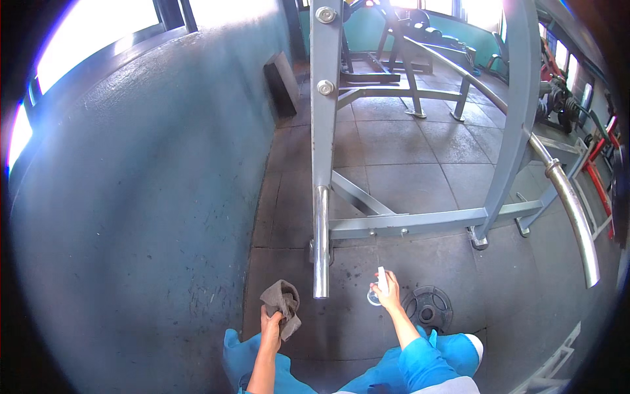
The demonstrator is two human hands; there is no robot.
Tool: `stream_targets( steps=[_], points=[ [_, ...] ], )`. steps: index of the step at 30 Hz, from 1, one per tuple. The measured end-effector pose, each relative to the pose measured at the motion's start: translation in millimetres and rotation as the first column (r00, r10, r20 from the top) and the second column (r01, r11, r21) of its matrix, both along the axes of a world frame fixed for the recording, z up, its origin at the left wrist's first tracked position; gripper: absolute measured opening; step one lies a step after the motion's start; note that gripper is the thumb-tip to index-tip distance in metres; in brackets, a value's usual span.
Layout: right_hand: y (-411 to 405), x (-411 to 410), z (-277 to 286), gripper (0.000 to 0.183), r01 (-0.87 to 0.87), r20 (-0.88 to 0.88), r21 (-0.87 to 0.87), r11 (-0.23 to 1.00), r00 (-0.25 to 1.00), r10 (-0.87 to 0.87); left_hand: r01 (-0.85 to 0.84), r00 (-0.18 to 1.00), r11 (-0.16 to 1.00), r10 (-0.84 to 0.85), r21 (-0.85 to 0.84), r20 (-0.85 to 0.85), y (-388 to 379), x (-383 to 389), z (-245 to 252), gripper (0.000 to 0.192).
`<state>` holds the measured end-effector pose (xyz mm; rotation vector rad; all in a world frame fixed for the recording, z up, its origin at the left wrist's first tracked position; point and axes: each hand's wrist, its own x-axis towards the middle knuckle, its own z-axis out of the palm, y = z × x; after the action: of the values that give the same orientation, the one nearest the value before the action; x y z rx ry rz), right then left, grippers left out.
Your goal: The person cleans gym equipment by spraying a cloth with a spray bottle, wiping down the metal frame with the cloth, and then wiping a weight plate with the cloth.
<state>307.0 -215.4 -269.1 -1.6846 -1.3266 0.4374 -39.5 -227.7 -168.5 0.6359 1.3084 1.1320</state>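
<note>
My left hand [272, 322] grips a bunched grey-brown cloth [281, 298], part of which folds over above the fingers. In my right hand [390, 293] is a spray bottle with a white head [381, 277]; the fingers hide much of its body. Between my two hands, and slightly beyond them, a chrome plate-holding peg [321, 244] points toward me from a grey steel upright [325, 133]. Neither hand touches it. A black weight plate [428, 309] with cut-out grips lies flat on the floor, just right of my right hand.
A scuffed blue-grey wall [162, 197] runs along the left. The rack's lower crossbar [408, 224] spans low ahead. On the right, a barbell's metal sleeve [573, 212] juts toward me. Dark rubber tiles [403, 184] cover the floor; a dark block [282, 83] leans on the wall.
</note>
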Motion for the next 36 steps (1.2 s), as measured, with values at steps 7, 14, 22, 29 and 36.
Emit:
stream_targets(
  steps=[7, 14, 22, 29, 36],
  points=[
    [-19.8, -21.5, 167.4, 0.037, -0.084, 0.029, 0.275, 0.958, 0.996, 0.079, 0.017, 0.999, 0.998, -0.020, -0.058, -0.043, -7.3, -22.0, -53.0, 0.076],
    [-44.0, -60.9, 238.1, 0.033, -0.496, -0.194, 0.066, 0.866, 0.845, 0.499, -0.039, 0.999, 0.998, 0.041, -0.053, 0.032, -8.0, -27.6, -60.3, 0.060],
    [2.0, -60.0, 255.9, 0.034, -0.245, -0.442, 0.015, 0.969, 0.868, 0.226, -0.058, 0.986, 0.997, 0.065, -0.048, 0.155, -10.1, -34.4, -46.6, 0.055],
    [66.5, -26.7, 197.5, 0.046, -0.062, -0.296, -0.032, 0.998, 0.954, 0.050, -0.093, 0.987, 0.986, 0.110, -0.138, 0.119, -8.1, -28.9, -28.8, 0.052],
    [27.6, -29.5, 27.9, 0.051, 0.243, -0.079, 0.042, 0.969, 0.968, -0.239, -0.111, 0.989, 0.986, 0.122, -0.122, 0.087, -18.3, -46.4, -38.3, 0.053]
  ],
)
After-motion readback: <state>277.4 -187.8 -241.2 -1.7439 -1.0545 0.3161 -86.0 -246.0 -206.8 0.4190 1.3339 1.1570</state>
